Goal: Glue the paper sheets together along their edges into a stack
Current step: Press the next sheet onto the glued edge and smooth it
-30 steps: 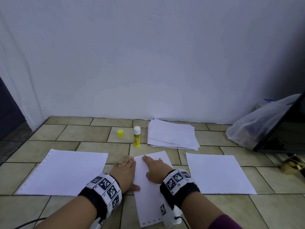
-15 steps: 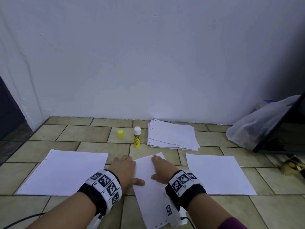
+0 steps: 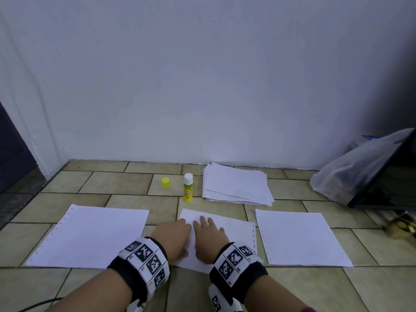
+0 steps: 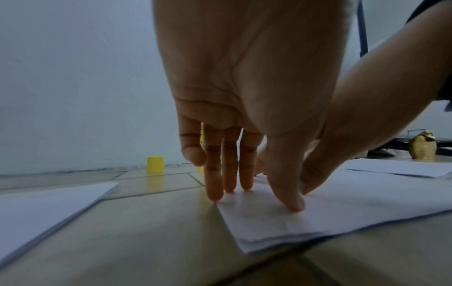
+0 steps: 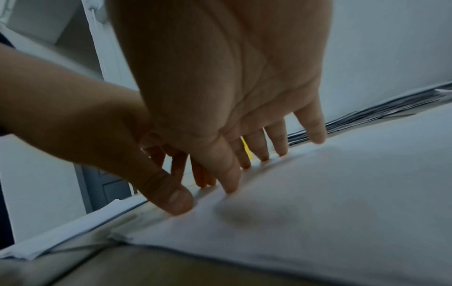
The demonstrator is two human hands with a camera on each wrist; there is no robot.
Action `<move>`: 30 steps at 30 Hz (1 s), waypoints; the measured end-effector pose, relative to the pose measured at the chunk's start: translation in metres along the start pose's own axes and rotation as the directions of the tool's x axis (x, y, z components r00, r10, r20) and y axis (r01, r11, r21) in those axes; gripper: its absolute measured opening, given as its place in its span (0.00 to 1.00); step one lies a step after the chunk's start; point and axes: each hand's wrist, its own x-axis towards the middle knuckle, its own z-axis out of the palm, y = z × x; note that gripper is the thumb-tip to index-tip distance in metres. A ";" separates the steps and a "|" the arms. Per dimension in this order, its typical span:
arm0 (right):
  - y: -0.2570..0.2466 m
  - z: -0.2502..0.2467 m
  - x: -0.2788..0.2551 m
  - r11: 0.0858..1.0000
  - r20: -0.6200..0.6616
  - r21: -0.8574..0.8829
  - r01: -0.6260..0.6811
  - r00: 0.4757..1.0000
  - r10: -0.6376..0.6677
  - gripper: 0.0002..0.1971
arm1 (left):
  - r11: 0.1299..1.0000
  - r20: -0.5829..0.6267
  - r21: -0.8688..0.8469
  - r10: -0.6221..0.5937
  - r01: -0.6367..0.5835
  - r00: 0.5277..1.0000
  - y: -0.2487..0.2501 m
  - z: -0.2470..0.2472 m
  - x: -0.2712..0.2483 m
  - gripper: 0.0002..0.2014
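A thin stack of white sheets (image 3: 234, 233) lies on the tiled floor in front of me. My left hand (image 3: 174, 238) presses straight fingers (image 4: 228, 174) down on its left edge (image 4: 257, 218). My right hand (image 3: 208, 236) lies flat on the same sheets (image 5: 330, 203), fingers (image 5: 259, 147) spread. Single white sheets lie at the left (image 3: 90, 235) and right (image 3: 299, 237). A looser pile of paper (image 3: 236, 188) sits near the wall. An uncapped glue stick (image 3: 188, 187) stands upright beside its yellow cap (image 3: 165, 183).
A white wall (image 3: 202, 75) closes the back of the floor. A clear plastic bag (image 3: 360, 167) and a dark slanted board (image 3: 382, 172) sit at the far right, with a small golden object (image 3: 400, 225) below them. A dark doorway (image 3: 13, 149) is at the left.
The middle sheets have turned from lying lengthwise toward me to lying crosswise. Both hands have shifted with them and now lie close together on the left part.
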 end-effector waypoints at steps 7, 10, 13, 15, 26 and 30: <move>-0.014 -0.007 0.003 0.989 0.069 0.060 0.138 0.987 -0.142 0.41 | 0.998 0.089 -0.038 -0.043 0.046 0.995 -0.014 0.021 0.011 0.49; -0.008 -0.011 0.004 0.981 0.107 0.081 0.174 0.977 -0.182 0.39 | 0.997 0.125 -0.029 -0.062 0.066 0.990 -0.015 0.021 0.009 0.51; 0.009 -0.014 0.003 0.989 0.130 0.057 0.139 0.981 -0.146 0.36 | 0.996 0.175 -0.026 -0.078 0.083 0.982 -0.013 0.018 0.006 0.52; 0.024 -0.016 0.002 0.995 0.145 0.059 0.086 0.985 -0.094 0.35 | 0.996 0.186 -0.012 -0.084 0.088 0.979 -0.012 0.018 0.005 0.51; 0.056 -0.017 0.001 0.994 0.043 0.081 -0.071 0.997 0.068 0.42 | 0.999 0.117 -0.027 -0.028 0.032 0.993 -0.023 0.013 0.002 0.49; 0.047 -0.019 -0.003 0.997 -0.026 -0.034 -0.065 0.998 0.064 0.39 | 0.998 0.040 -0.034 -0.046 0.048 0.998 -0.020 0.007 -0.002 0.33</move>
